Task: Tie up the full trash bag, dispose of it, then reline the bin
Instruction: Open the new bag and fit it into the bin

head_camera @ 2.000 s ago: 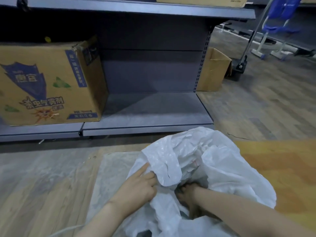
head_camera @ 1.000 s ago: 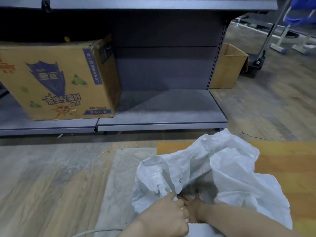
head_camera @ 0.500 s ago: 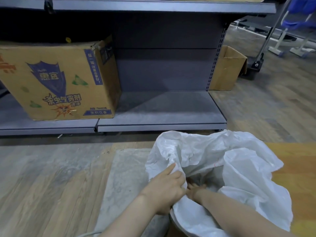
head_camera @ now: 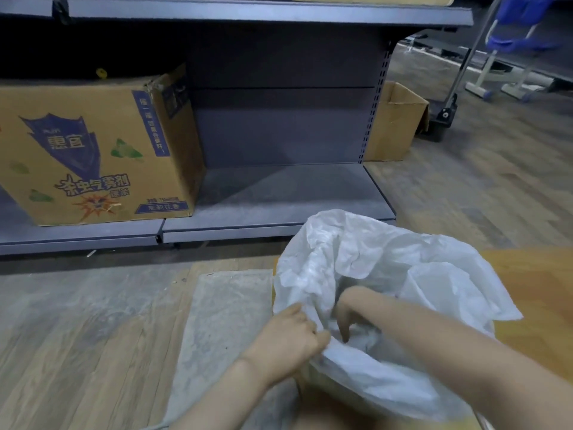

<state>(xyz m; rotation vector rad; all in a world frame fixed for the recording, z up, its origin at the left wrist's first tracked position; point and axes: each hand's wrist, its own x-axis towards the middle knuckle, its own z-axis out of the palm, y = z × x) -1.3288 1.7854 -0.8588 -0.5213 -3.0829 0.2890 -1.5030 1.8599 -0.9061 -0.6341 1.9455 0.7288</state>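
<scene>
Left hand (head_camera: 290,339) is pinching crinkled, thin white plastic bag (head_camera: 387,274); right hand (head_camera: 348,311) is reaching inside, grip unclear.

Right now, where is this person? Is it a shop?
Probably a shop or stockroom. There is metal store shelving, a printed cardboard carton on the bottom shelf, and a trolley farther back on the wooden floor.

bag (head_camera: 366,259): thin crinkled white plastic | box (head_camera: 93,150): matt cardboard | shelf (head_camera: 279,197): probably painted metal
</scene>
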